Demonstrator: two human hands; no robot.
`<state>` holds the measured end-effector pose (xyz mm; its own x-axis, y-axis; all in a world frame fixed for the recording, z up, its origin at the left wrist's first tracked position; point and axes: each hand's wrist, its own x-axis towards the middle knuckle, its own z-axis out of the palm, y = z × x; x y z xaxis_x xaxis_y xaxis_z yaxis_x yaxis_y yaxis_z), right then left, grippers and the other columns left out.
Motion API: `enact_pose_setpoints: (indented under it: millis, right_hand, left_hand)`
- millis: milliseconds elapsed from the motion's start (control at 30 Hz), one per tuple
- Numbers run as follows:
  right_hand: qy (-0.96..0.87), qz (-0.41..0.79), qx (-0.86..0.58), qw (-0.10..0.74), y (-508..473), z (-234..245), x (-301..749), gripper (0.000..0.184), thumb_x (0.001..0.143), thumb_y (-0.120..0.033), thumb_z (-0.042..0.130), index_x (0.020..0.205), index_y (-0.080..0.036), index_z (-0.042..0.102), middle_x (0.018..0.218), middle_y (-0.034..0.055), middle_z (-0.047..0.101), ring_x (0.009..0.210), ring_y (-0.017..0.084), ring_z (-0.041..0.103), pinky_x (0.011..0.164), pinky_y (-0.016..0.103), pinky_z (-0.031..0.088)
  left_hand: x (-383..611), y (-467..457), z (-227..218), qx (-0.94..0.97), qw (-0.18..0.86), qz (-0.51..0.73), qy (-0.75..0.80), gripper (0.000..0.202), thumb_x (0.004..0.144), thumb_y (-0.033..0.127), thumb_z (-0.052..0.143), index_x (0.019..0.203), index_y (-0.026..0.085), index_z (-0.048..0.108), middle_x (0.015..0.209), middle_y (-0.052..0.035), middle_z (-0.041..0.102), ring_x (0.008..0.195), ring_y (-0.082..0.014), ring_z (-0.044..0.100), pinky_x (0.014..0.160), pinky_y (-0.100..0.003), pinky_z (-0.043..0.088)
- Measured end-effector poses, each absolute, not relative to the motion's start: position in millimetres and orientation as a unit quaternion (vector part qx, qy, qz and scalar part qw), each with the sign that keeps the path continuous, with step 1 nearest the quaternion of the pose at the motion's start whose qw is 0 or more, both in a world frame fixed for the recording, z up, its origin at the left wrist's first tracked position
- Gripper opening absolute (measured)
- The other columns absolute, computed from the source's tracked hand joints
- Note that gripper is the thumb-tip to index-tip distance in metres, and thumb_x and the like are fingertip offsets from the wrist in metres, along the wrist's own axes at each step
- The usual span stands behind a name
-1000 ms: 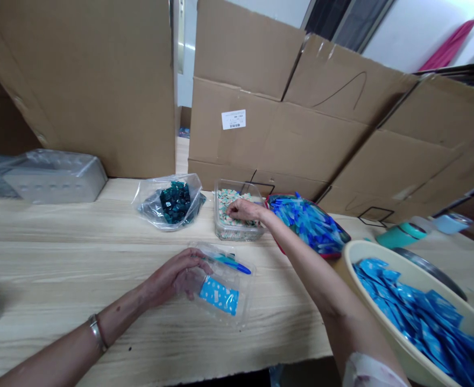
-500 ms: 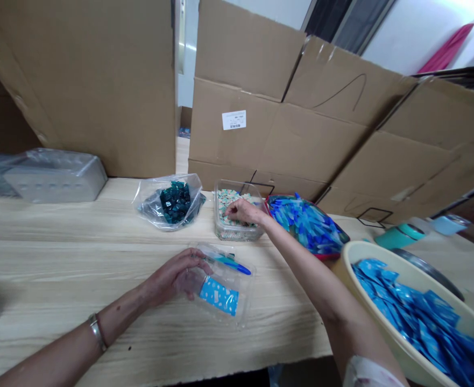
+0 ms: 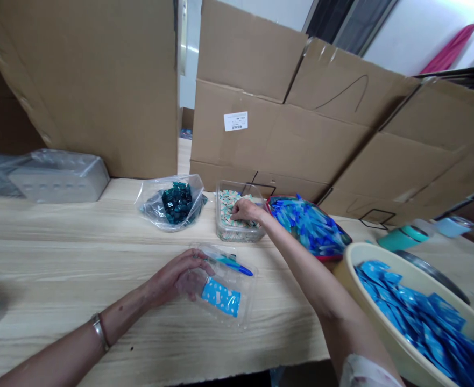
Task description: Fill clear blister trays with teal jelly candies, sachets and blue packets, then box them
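My left hand (image 3: 179, 278) curls over the edge of a clear plastic tray (image 3: 245, 290) lying on the wooden table (image 3: 79, 258). Inside that tray lie a blue patterned sachet (image 3: 220, 296) and a blue pen-like stick (image 3: 237, 265). My right hand (image 3: 247, 210) reaches into a clear plastic tub (image 3: 237, 234) full of small pale patterned packets (image 3: 227, 207). Its fingers are down among the packets, and I cannot tell whether they pinch any.
A plastic bag of dark teal pieces (image 3: 176, 204) lies left of the tub. A red-rimmed tray of blue packets (image 3: 309, 226) sits right of it. A cream basin (image 3: 353, 252) of blue sachets stands at the right. Cardboard sheets (image 3: 281, 140) wall the table's far side.
The view has shifted slightly. My right hand's fingers have moved a little among the packets in the tub. My left hand stays on the tray.
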<state>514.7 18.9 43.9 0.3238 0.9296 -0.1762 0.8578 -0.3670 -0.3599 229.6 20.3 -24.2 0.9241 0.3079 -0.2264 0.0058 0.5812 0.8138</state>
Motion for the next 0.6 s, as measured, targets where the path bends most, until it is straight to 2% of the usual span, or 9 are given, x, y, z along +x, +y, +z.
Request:
enact_pose_setpoints:
  millis: [133, 333, 600]
  right_hand:
    - [-0.538, 0.133, -0.83, 0.058, 13.4, 47.7, 502.4, 0.011, 0.068, -0.021, 0.067, 0.074, -0.013, 0.07, 0.057, 0.0028, 0.064, 0.049, 0.011, 0.056, 0.047, 0.02, 0.038]
    - [-0.528, 0.101, -0.842, 0.055, 15.0, 43.1, 495.5, 0.007, 0.066, -0.019, 0.067, 0.068, -0.013, 0.07, 0.065, 0.0059, 0.067, 0.06, 0.014, 0.06, 0.051, 0.02, 0.039]
    - [-0.512, 0.153, -0.83, 0.161, 14.5, 27.9, 508.8, 0.011, 0.063, -0.013, 0.068, 0.073, -0.015, 0.068, 0.064, 0.0007, 0.065, 0.053, 0.009, 0.055, 0.047, 0.017, 0.037]
  left_hand:
    - [229.5, 19.5, -21.4, 0.445, 0.874, 0.084, 0.176, 0.025, 0.079, 0.033, 0.063, 0.099, 0.021, 0.054, 0.091, -0.0062, 0.067, 0.062, -0.0154, 0.061, 0.039, -0.019, 0.04]
    - [229.9, 19.3, -21.7, 0.445, 0.873, 0.089, 0.177, 0.021, 0.081, 0.03, 0.061, 0.098, 0.021, 0.054, 0.09, -0.0052, 0.068, 0.063, -0.0155, 0.062, 0.041, -0.019, 0.04]
    - [229.9, 19.2, -21.4, 0.452, 0.866, 0.094, 0.19, 0.025, 0.079, 0.033, 0.063, 0.098, 0.02, 0.055, 0.09, -0.0048, 0.068, 0.064, -0.0162, 0.062, 0.043, -0.022, 0.04]
